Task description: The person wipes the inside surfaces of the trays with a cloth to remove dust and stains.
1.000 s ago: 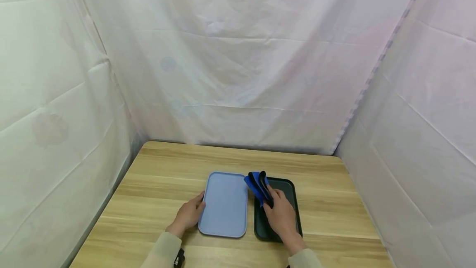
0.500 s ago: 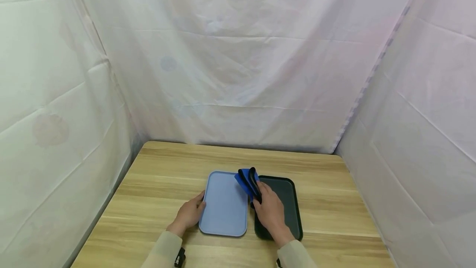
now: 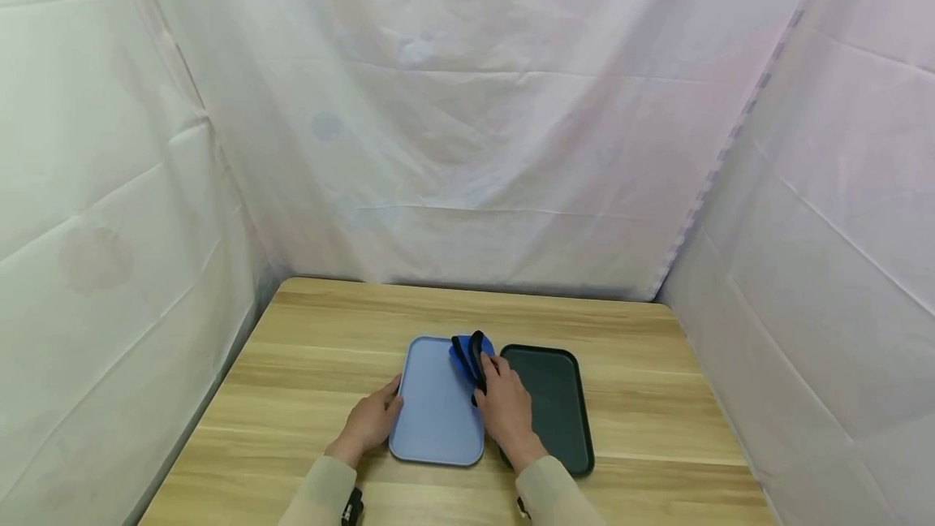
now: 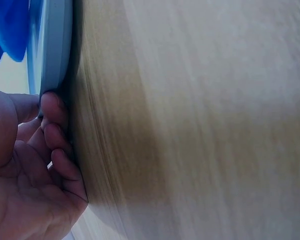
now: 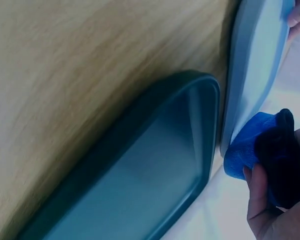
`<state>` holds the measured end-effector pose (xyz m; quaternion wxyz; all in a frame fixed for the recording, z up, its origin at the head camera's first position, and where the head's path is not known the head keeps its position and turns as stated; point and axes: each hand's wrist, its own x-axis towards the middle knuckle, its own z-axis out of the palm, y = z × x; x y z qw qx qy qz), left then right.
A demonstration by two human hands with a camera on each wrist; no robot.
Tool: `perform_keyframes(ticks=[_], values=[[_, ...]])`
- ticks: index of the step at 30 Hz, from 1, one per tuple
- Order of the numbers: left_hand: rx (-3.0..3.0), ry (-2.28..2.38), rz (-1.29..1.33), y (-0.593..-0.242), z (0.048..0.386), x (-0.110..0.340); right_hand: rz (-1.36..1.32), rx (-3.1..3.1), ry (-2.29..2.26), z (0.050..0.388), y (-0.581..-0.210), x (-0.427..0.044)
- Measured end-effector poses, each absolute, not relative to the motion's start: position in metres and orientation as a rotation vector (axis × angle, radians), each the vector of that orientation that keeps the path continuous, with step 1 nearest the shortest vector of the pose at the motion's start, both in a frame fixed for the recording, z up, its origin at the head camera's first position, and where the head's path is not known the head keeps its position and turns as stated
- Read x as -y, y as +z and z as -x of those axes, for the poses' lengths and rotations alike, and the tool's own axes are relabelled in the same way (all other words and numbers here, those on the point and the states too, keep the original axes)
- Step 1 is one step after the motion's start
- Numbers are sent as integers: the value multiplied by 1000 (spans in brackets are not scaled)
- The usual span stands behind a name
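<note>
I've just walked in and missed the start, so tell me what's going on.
A person's right grip holds a blue-and-black item over the far right part of the light blue tray; whether they touch is unclear. The left grip pinches that tray's left edge. The dark green tray lies to its right on the wooden table, in neither grip.

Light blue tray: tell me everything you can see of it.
The light blue tray is a shallow rectangle with rounded corners and a low raised rim, plastic-looking. It rests on the wood-grained table, long sides pointing away from the person, with the dark green tray to its right. The left hand holds its left edge between thumb and fingers. The right hand holds a blue and black cloth over its right side; whether that touches it is unclear.
</note>
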<state>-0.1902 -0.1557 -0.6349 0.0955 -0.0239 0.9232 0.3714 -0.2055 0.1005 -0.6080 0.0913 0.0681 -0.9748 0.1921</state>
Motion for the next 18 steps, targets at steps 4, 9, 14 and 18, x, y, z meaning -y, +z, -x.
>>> perform_keyframes(ticks=[4,9,14,18], values=[[-2733,1095,74,-634,191,155,-196,2980,507,208,-612,-93],[-2726,1098,66,-633,191,155,-196,3101,439,210,-613,-84],[-2731,1095,57,-632,191,155,-260,3173,357,215,-612,-79],[-2731,1102,44,-634,191,156,-338,3193,289,218,-610,-77]])
